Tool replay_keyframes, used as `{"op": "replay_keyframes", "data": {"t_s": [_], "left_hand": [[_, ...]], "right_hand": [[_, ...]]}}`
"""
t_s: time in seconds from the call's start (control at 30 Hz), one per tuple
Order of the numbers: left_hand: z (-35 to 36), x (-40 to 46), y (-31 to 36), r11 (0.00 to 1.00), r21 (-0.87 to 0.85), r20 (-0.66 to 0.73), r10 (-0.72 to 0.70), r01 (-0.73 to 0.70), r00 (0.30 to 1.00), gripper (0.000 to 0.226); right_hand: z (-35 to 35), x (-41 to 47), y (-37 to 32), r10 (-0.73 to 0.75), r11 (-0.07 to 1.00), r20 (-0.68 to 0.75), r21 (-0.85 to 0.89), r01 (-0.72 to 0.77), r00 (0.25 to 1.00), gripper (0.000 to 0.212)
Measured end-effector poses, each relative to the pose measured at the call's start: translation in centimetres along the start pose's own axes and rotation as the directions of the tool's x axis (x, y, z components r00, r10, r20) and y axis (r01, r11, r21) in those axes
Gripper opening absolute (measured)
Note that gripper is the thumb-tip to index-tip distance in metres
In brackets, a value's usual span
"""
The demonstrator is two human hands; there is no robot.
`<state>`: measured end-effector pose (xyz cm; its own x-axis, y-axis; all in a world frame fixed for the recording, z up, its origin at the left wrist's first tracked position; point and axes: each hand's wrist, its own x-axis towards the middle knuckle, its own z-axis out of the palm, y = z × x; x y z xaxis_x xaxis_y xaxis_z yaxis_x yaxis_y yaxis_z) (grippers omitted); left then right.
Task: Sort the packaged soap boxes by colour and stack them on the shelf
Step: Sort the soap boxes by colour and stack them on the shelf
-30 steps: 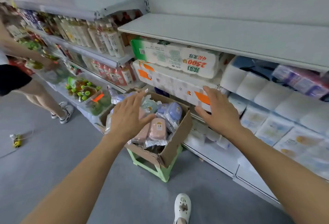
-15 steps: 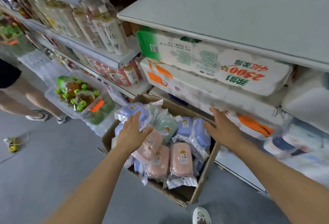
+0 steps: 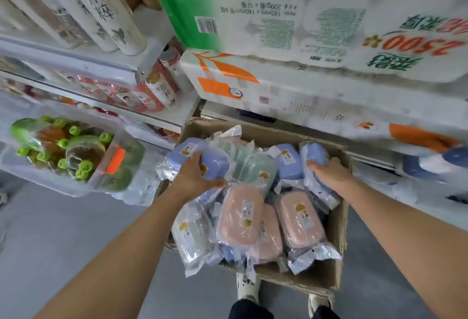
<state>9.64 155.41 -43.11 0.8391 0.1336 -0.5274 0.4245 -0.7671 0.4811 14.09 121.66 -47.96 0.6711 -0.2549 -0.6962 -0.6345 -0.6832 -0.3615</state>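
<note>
Now both hands have dropped into the cardboard box (image 3: 331, 227), left hand (image 3: 195, 177) and right hand (image 3: 329, 174) each closing on a blue soap box (image 3: 212, 161), so colour sorting begins

Bright even indoor light, soft faint shadows; wide-angle bending at edges, motion blur on right, mild softness overall

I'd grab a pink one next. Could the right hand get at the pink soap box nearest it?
Probably yes. The pink soap box lies on top of the pile in the cardboard box, uncovered, just below the right hand, which currently grips a blue soap box.
</note>
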Motion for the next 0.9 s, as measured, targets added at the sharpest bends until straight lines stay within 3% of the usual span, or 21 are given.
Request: {"op": "replay_keyframes", "data": {"t_s": [0.2, 0.37, 0.53, 0.73, 0.9], "left_hand": [[-0.2, -0.5, -0.4, 0.994, 0.084, -0.074, 0.073, -0.067, 0.995, 0.095], [-2.4, -2.1, 2.2, 0.995, 0.076, -0.18, 0.083, -0.07, 0.98, 0.098], [-2.7, -4.2, 9.7, 0.939, 0.088, -0.171, 0.344, -0.333, 0.923, 0.102], [2.8, -9.8, 22.0, 0.802, 0.178, -0.049, 0.586, -0.57, 0.809, 0.1], [11.8, -17.4, 31.9, 0.733, 0.057, -0.024, 0.68, -0.678, 0.733, 0.097]], "right_hand": [[1.0, -1.0, -0.1, 0.064, 0.989, -0.148, 0.139, -0.043, 0.987, 0.097], [-1.1, -5.1, 0.3, -0.074, 0.972, -0.239, 0.198, 0.123, 0.968, 0.091], [-5.5, -10.1, 2.8, -0.152, 0.928, -0.351, 0.271, 0.256, 0.924, 0.079], [-14.4, -17.1, 12.6, -0.213, 0.896, -0.52, 0.233, 0.378, 0.827, 0.08], [-22.0, -22.4, 26.2, -0.185, 0.912, -0.648, 0.166, 0.374, 0.739, 0.08]]}}
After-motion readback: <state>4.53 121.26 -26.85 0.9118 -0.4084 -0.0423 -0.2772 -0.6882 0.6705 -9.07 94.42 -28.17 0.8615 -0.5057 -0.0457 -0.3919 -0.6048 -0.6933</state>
